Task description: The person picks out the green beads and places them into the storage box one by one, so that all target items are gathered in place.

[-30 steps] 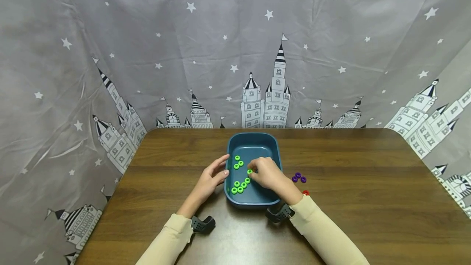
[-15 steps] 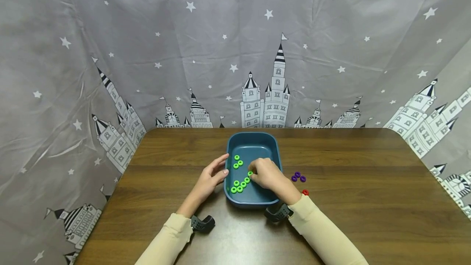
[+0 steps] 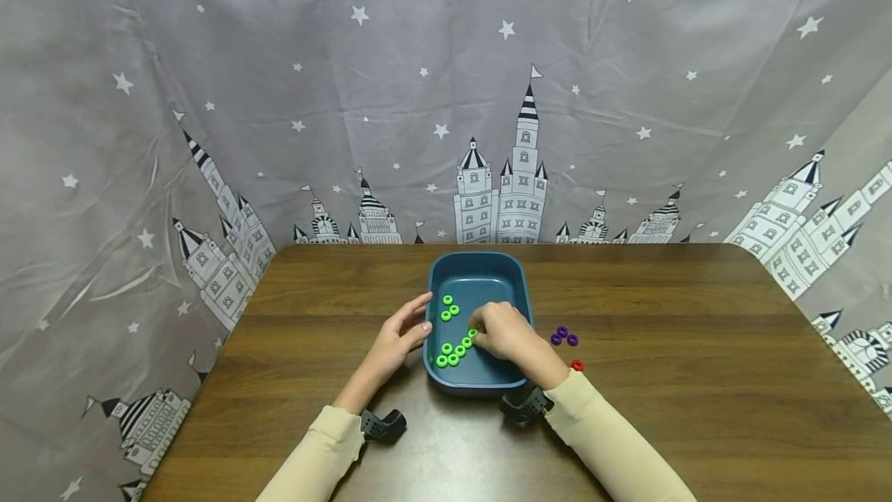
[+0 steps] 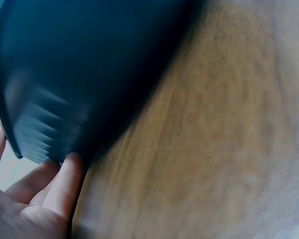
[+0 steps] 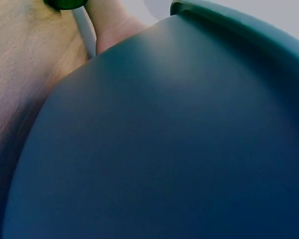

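A deep blue plastic tray (image 3: 479,268) stands on the table with several bright green rings (image 3: 460,350) lying in it. My right hand (image 3: 509,331) reaches over its right side, thumb and fingertips pinching a green ring (image 3: 473,333) at the upper end of a slanting row. On the tray's other side, my left hand (image 3: 396,341) rests extended fingers and thumb against the left wall. The left wrist view shows those fingertips (image 4: 71,162) on the tray's outer wall (image 4: 79,64). In the right wrist view the tray wall (image 5: 154,124) hides the right hand.
On the wooden table (image 3: 697,378), purple rings (image 3: 563,336) lie right of the tray, with a red ring (image 3: 577,366) beside the right wrist. Dark wrist cameras (image 3: 383,426) hang under both wrists. A grey castle-print curtain (image 3: 418,153) hangs behind the table.
The right hand has shifted slightly nearer the body, bringing its green ring closer against the slanting row. The left hand keeps its place at the tray wall.
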The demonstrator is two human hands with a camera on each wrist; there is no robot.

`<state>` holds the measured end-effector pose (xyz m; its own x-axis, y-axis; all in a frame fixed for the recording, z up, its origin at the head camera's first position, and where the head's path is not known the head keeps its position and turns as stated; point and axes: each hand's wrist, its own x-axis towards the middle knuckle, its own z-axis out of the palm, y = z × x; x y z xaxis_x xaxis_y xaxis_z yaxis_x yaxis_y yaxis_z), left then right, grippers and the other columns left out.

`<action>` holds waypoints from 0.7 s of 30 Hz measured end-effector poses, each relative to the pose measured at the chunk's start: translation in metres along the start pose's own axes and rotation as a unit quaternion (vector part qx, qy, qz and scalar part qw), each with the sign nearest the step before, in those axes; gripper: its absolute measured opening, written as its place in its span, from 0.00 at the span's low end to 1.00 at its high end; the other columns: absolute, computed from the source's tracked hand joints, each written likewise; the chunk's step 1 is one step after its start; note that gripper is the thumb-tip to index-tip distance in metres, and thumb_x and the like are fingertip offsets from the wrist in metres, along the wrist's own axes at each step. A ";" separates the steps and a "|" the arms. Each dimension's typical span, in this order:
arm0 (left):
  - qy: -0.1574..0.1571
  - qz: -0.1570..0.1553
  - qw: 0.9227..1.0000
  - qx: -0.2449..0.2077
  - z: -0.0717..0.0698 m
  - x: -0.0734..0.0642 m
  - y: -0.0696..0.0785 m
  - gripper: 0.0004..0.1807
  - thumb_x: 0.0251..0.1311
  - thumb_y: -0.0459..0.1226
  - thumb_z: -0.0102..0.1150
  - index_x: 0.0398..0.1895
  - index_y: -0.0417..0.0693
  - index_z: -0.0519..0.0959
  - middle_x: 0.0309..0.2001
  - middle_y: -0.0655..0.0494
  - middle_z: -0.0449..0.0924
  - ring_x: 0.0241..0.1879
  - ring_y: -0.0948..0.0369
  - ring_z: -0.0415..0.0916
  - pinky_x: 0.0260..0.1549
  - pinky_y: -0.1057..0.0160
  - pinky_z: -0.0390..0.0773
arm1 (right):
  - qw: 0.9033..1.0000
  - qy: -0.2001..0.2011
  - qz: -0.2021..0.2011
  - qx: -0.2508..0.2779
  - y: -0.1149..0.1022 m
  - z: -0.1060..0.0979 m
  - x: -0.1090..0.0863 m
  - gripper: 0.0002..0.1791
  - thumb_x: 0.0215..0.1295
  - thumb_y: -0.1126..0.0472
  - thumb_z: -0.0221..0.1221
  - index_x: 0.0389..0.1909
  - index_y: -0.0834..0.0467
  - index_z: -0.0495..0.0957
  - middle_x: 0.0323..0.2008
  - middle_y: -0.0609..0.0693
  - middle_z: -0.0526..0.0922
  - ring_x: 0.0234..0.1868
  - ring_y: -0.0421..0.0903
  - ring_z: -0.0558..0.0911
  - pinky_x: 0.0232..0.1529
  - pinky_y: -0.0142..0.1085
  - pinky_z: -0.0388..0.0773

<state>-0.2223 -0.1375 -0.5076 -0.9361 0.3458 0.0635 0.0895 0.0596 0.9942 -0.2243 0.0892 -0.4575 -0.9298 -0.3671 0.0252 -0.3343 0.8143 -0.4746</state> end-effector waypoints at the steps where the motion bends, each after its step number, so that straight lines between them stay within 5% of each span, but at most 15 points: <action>1: 0.000 0.001 1.000 -0.001 0.000 0.000 0.000 0.31 0.74 0.33 0.51 0.78 0.42 0.60 0.72 0.29 0.65 0.67 0.37 0.70 0.55 0.59 0.83 | 1.000 -0.001 0.000 -0.001 0.000 0.000 0.000 0.06 0.56 0.65 0.70 0.36 0.58 0.89 0.25 0.48 0.83 0.28 0.42 0.75 0.29 0.36 0.74; 21: 0.000 -0.001 1.000 -0.007 0.001 -0.001 0.001 0.31 0.73 0.33 0.51 0.78 0.42 0.60 0.72 0.30 0.65 0.68 0.37 0.70 0.54 0.61 0.82 | 1.000 -0.012 0.001 -0.002 0.000 0.002 0.000 0.08 0.56 0.66 0.71 0.38 0.60 0.89 0.24 0.48 0.84 0.27 0.41 0.76 0.29 0.35 0.74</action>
<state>-0.2215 -0.1371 -0.5070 -0.9361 0.3461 0.0622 0.0837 0.0474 0.9954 -0.2243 0.0884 -0.4594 -0.9263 -0.3768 0.0031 -0.3337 0.8165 -0.4712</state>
